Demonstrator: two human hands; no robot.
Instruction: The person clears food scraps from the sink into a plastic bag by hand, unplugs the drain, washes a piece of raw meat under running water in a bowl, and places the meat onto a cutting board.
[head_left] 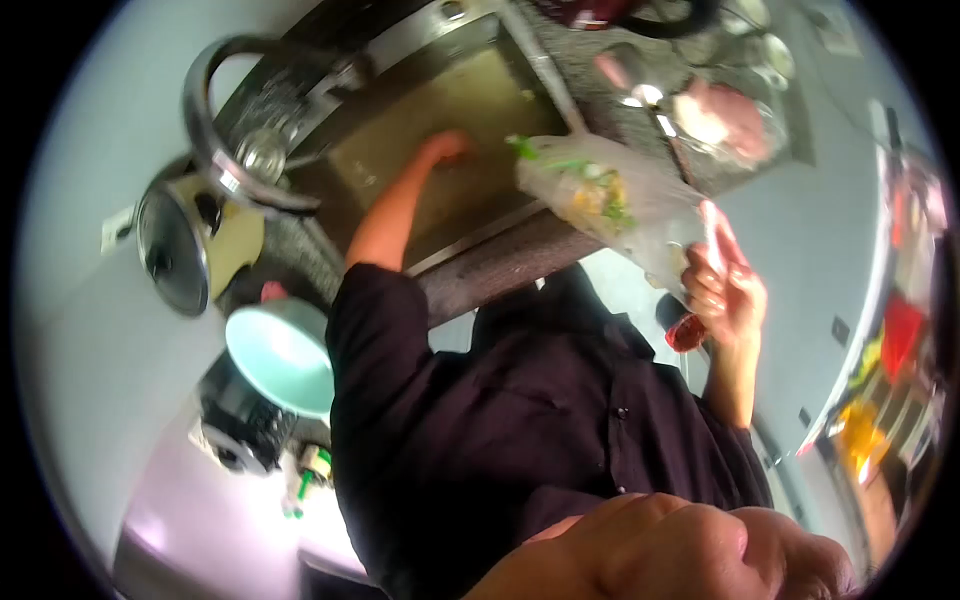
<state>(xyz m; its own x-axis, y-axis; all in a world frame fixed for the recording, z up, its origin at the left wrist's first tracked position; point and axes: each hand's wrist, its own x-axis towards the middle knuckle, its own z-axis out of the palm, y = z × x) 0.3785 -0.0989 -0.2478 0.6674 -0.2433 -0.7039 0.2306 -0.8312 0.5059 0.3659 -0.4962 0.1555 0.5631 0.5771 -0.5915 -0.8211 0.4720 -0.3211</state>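
Note:
My right hand [728,285] is closed around the gathered top of a clear plastic bag [650,195]. The bag hangs tilted beside the sink's near right corner, with green and yellowish food scraps [603,197] inside it. My left arm reaches into the metal sink [475,232], which holds murky brownish water [440,190]. At the water is my left hand [450,147], blurred, with its fingers hidden from view.
A curved black faucet [200,110] arches over the sink's left side. Near it stand a lidded pot [180,245] and a pale turquoise bowl [280,355]. Right of the sink, a clear bag with pinkish contents [725,120] lies among glassware on the dark speckled counter.

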